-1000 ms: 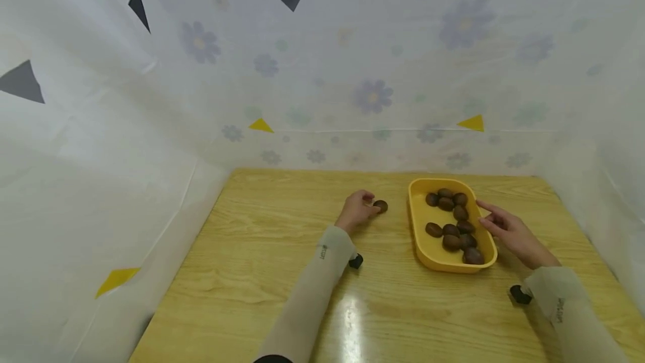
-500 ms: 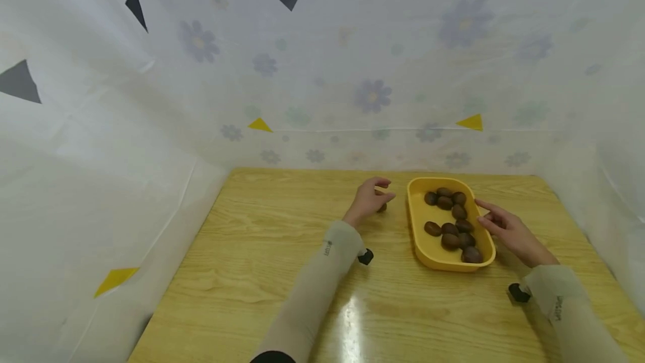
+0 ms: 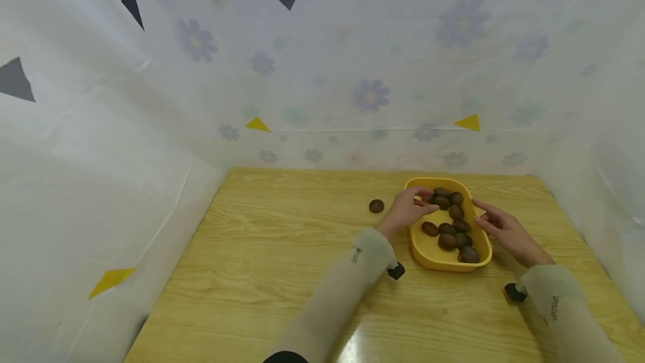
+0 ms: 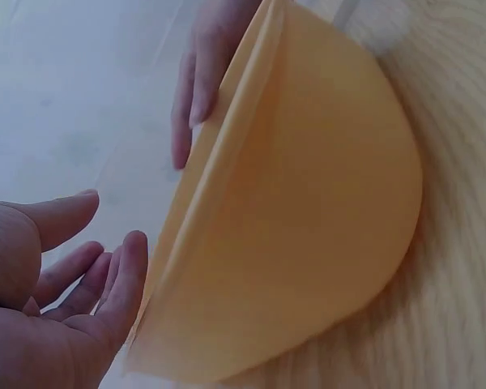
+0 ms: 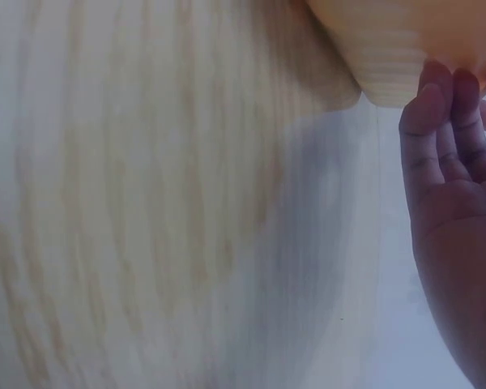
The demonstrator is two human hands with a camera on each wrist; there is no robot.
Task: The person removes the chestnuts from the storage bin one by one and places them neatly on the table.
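Note:
My left hand [image 3: 407, 209] is over the left rim of a yellow tray [image 3: 420, 248], with its thumb and fingers apart. In the left wrist view that hand [image 4: 73, 284] shows nothing between thumb and fingers. Several dark brown chestnuts [image 3: 447, 241] lie in the tray; one near the left fingertips is partly hidden. A single chestnut [image 3: 376, 206] lies on the table, left of the tray. At the tray's right side, my right hand [image 3: 514, 237] touches the rim with its fingertips; in the right wrist view its fingers [image 5: 425, 113] meet the tray's outer wall.
The wooden table [image 3: 282, 240] has a pale flower-patterned sheet [image 3: 322, 71] hanging behind it and along both sides. Small yellow and dark triangles mark the sheet. The tray stands toward the table's back right.
My left hand has moved right, away from the single chestnut, to over the tray's left rim. That chestnut stays on the table. The right hand keeps its place at the tray.

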